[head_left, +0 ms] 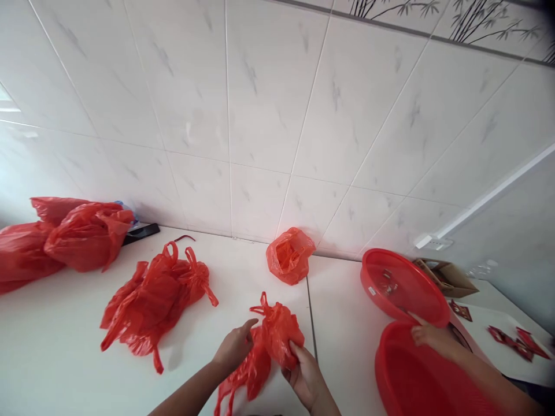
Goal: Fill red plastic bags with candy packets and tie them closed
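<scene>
Red bag (284, 332) in the right hand (303, 372) — handles (263, 301) away from the grip
Right hand grasps its lower end; the handles lie up-left, just beside the left hand (236, 348) — loose, holding nothing

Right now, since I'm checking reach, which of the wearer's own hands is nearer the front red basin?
Right. The right hand holds a red bag to the left of the front red basin; the left hand is farther left, beyond that bag.
</scene>
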`<act>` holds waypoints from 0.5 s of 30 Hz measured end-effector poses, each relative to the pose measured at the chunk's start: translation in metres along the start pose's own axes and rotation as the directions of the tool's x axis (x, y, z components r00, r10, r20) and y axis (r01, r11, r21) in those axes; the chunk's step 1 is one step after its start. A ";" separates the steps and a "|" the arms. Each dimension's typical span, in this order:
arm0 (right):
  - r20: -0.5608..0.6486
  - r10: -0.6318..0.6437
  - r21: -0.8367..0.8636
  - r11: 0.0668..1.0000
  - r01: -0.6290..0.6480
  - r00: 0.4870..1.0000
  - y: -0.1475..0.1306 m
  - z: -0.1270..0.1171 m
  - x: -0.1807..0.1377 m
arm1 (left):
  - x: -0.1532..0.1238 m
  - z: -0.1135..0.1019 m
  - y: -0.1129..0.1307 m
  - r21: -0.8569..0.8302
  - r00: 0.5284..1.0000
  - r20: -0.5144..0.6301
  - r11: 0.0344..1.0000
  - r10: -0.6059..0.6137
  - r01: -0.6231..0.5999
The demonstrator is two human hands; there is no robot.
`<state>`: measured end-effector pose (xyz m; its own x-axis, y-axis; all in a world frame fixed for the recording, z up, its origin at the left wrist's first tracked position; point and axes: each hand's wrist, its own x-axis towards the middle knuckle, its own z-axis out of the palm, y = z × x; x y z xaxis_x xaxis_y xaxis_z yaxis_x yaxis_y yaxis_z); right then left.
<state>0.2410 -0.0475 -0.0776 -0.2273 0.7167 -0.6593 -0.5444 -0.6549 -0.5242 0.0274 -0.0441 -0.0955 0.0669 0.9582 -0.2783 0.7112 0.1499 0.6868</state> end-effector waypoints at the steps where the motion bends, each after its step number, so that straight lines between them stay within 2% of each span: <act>1: -0.030 -0.001 0.013 1.000 0.001 1.000 -0.003 -0.004 0.000 | 0.000 0.000 -0.003 0.019 1.000 -0.016 1.000 -0.012 0.012; 4: -0.102 0.002 0.079 0.997 0.006 0.995 -0.011 -0.015 0.002 | -0.007 0.010 -0.007 0.069 0.998 -0.039 0.996 0.059 -0.056; 7: -0.130 0.015 0.122 0.993 0.001 0.991 -0.017 -0.021 0.005 | -0.015 0.025 -0.008 0.195 0.985 0.103 0.969 0.136 -0.154; 9: -0.100 0.011 0.141 0.990 0.003 0.995 -0.019 -0.024 0.007 | -0.017 0.030 -0.011 0.261 0.983 0.149 0.955 0.107 -0.143; 12: -0.025 -0.022 0.165 0.986 0.026 0.999 -0.021 -0.029 0.006 | -0.011 0.022 -0.018 0.299 0.998 0.055 0.954 0.013 -0.029; 15: 0.013 -0.049 0.138 0.989 0.047 0.999 -0.024 -0.035 0.000 | 0.001 0.000 -0.020 0.323 0.984 -0.170 0.941 -0.048 0.102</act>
<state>0.2819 -0.0406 -0.0838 -0.2111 0.7510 -0.6256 -0.6605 -0.5814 -0.4751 0.0136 -0.0458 -0.1093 -0.0871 0.9774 -0.1928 0.9021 0.1595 0.4010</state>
